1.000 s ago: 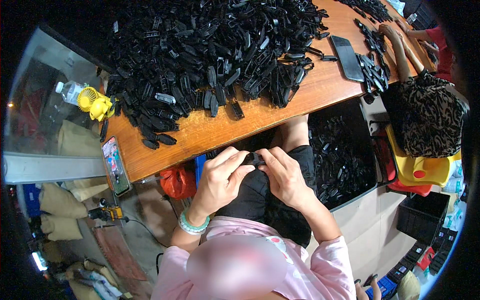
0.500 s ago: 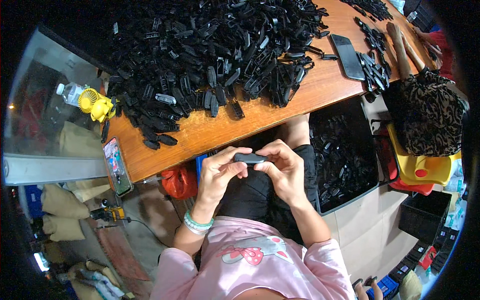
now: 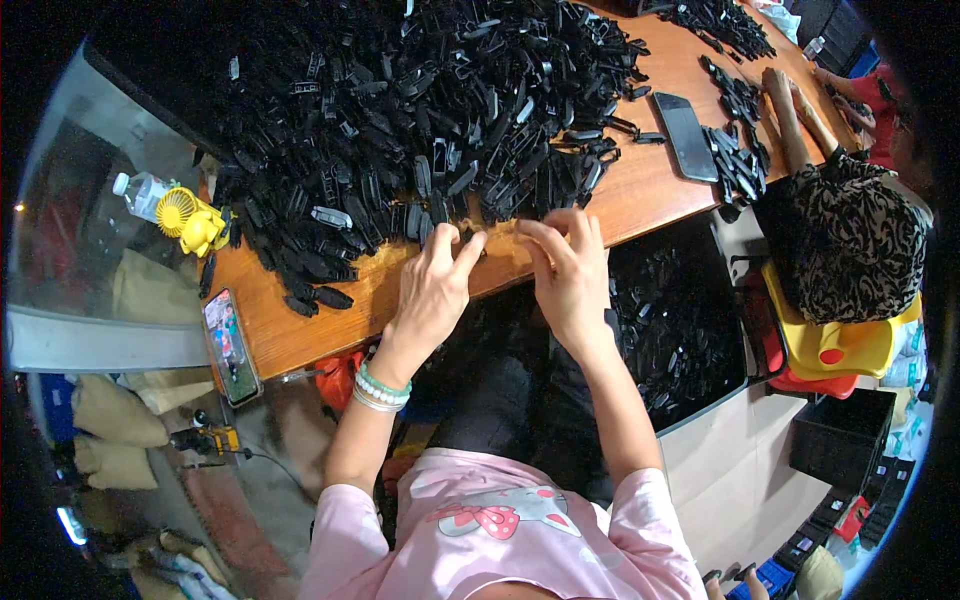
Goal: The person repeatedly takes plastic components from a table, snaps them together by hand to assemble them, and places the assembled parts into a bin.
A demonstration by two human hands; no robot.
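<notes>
A large heap of black plastic clip-like pieces (image 3: 400,130) covers the far part of the wooden table. My left hand (image 3: 432,290) reaches over the table's near edge, its thumb and index finger apart at the heap's near side, beside a few loose black pieces. To its right, my right hand (image 3: 570,285) is over the same edge, with bent fingers spread and nothing visible between them. A small dark piece (image 3: 611,320) shows beside the right wrist, above a black bin (image 3: 685,330) of similar pieces; whether it touches the wrist I cannot tell.
A dark phone (image 3: 685,136) lies at right on the table (image 3: 310,335), near smaller piles. At the left corner are another phone (image 3: 232,345), a yellow fan (image 3: 190,218) and a bottle (image 3: 142,192). Another person's forearms (image 3: 795,120) rest at the far right, near a yellow stool (image 3: 835,335).
Both hands have moved forward from above my lap to the heap's near edge. The black oval piece they held together is no longer between the fingers.
</notes>
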